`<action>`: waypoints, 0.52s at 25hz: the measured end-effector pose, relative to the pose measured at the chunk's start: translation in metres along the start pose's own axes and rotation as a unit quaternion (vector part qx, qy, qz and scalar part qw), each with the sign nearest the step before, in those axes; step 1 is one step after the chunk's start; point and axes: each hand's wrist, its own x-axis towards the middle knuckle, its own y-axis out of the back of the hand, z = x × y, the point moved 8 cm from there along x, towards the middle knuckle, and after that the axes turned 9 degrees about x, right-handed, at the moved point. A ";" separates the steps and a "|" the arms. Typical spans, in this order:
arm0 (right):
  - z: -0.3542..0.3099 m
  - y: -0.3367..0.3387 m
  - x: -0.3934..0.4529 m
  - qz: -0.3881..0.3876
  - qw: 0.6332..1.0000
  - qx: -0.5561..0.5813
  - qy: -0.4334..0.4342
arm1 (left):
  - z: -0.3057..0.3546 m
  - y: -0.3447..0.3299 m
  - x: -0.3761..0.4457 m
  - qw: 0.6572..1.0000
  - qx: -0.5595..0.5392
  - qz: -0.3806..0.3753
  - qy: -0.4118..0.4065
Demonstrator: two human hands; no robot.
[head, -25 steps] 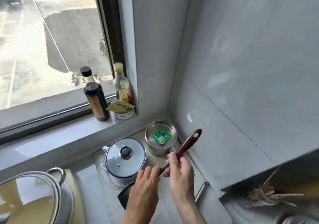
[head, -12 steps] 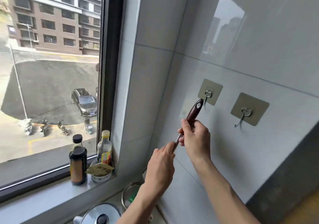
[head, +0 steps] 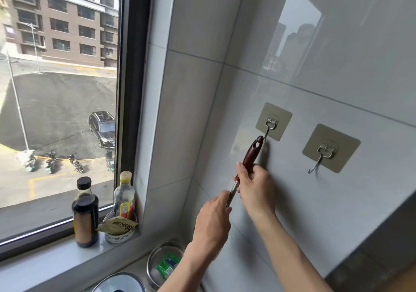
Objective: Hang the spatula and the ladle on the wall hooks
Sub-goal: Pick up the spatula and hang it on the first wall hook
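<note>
**Spatula handle tip at the left wall hook**

The spatula [head: 251, 156] slants up and to the right in my grip, its long axis running from low left to high right. The dark red handle end, with its hanging hole, sits just below the left wall hook [head: 269, 125], right at the hook's lower tip; I cannot tell whether the hole has caught it. The blade end is hidden behind my hands.

My right hand [head: 256, 190] is wrapped closed around the lower part of the red handle, below and left of that hook, thumb along the near side, wrist bent up from a forearm that comes in from the lower right. My left hand [head: 212, 222] sits lower still, fingers pinched shut on the metal shaft just under the handle, forearm rising from the bottom edge.

The right wall hook [head: 324, 154] hangs bare, to the right of the left hook and slightly lower.
</note>
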 end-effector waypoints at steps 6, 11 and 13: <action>0.019 0.002 0.001 -0.028 0.999 -0.021 -0.001 | 0.001 -0.026 0.021 0.999 -0.033 0.013 0.007; 0.026 0.015 -0.021 -0.014 0.999 -0.050 0.009 | -0.014 -0.035 0.010 0.998 -0.055 0.011 0.043; 0.046 0.022 -0.046 -0.008 0.999 -0.030 -0.012 | -0.036 -0.037 -0.015 0.996 -0.053 0.023 0.075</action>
